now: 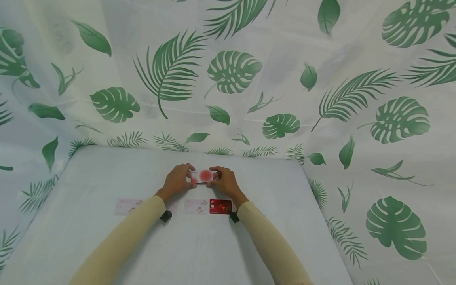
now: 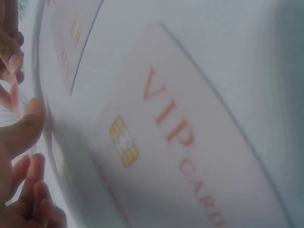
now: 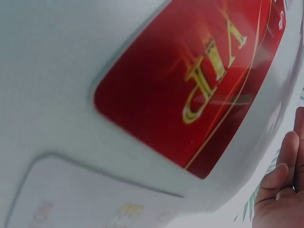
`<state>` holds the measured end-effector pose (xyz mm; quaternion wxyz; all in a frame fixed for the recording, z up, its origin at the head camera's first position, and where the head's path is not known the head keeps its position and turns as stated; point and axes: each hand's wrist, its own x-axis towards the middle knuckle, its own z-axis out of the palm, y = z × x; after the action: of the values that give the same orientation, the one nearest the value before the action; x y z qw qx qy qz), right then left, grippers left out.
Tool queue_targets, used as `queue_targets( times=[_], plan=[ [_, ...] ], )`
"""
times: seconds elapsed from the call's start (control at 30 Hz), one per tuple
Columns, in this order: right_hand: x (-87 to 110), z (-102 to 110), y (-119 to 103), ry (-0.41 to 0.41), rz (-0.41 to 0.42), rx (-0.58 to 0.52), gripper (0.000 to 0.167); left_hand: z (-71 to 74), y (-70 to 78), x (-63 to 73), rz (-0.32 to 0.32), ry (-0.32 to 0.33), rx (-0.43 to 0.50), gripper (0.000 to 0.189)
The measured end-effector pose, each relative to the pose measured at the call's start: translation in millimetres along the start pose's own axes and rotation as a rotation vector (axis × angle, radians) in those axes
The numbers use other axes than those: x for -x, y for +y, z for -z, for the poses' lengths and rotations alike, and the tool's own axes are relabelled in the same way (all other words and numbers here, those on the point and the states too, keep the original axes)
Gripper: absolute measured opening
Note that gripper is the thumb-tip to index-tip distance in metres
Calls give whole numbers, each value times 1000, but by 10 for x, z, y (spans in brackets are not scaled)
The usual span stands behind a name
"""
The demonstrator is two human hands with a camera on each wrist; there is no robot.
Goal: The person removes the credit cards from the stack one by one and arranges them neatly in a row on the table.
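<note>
Both hands hold a small pale card (image 1: 204,176) with a large red round patch, beyond the row of cards on the table. The left hand (image 1: 177,179) pinches its left end between thumb and fingers, while the right hand (image 1: 225,183) grips the right end. Nearer my body lies a glossy red card (image 1: 221,206) with gold VIP lettering. Left of it is a faint pink card (image 1: 196,206), and farther left another pale card (image 1: 128,206). The left wrist view shows a pale VIP card (image 2: 166,137) with a gold chip close up.
Another pale card (image 3: 90,204) beside the red one shows in the right wrist view; the right forearm mostly hides it in the head view. A white cloth covers the table (image 1: 199,253). Leaf-printed curtains (image 1: 242,118) stand behind and at the sides.
</note>
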<state>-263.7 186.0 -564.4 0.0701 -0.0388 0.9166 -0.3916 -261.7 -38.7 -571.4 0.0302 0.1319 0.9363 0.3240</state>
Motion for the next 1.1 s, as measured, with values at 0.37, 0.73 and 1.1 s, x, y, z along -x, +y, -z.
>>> queue_targets(
  times=[0.37,0.73,1.1],
  plan=[
    [67,69,17,16,5,23,68,-7,74,36,-76,78,-11,55],
    [159,188,31,57,82,27,67,-47,147,48,-163,143,-9,54],
    [261,270,101,85,108,59,62,-27,275,85,-197,142,-39,52]
  ],
)
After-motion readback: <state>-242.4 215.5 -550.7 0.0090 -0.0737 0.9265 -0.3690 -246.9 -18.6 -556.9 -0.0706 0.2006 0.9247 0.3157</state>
